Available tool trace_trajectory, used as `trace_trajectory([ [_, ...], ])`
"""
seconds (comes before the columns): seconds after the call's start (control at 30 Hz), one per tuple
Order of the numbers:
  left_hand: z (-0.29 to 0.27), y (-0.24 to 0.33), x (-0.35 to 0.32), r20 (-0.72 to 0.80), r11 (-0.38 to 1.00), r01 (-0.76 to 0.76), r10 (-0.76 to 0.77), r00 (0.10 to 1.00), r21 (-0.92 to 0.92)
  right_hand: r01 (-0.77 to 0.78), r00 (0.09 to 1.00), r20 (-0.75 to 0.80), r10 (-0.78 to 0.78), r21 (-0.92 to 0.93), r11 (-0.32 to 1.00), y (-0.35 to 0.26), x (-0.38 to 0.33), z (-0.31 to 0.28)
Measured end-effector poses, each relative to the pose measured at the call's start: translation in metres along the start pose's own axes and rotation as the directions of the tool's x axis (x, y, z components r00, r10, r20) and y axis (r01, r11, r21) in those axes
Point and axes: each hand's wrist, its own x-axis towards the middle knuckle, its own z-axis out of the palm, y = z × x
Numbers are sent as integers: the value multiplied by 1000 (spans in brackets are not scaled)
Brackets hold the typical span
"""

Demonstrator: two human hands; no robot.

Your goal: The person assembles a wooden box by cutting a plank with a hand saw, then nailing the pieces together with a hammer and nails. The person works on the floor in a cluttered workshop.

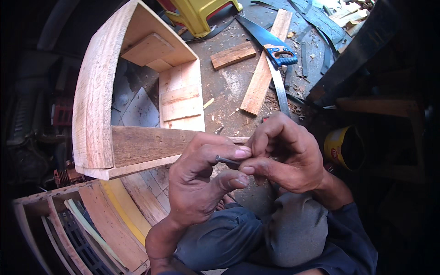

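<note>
Above my knees, my two hands meet around a thin grey nail [227,161]. My right hand [293,153] pinches its right part between thumb and bent fingers. My left hand [197,176] is curled round it from the other side, the index fingertip against the nail and the thumb just below; the other fingers are partly hidden. The nail's head end sticks out to the left. Just beyond my left hand stands an open wooden box frame [94,91] of pale boards, with a darker plank [151,144] along its near side.
A handsaw [263,34] with a blue handle lies across a long board [261,82], beside a short wood block [233,55]. A yellow plastic stool [197,13] stands beyond. Slatted woodwork [107,220] lies lower left; a yellow bucket [337,146] stands right.
</note>
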Motion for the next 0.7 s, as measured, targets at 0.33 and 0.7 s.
trace_trajectory([
  [0.33, -102, 75, -27, -599, 860, -28, 378, 706, 510, -323, 907, -253, 336, -930, 173, 167, -60, -89],
  [0.7, -146, 50, -22, -714, 830, 175, 324, 621, 529, -131, 948, -103, 302, -989, 73, 263, -120, -90],
])
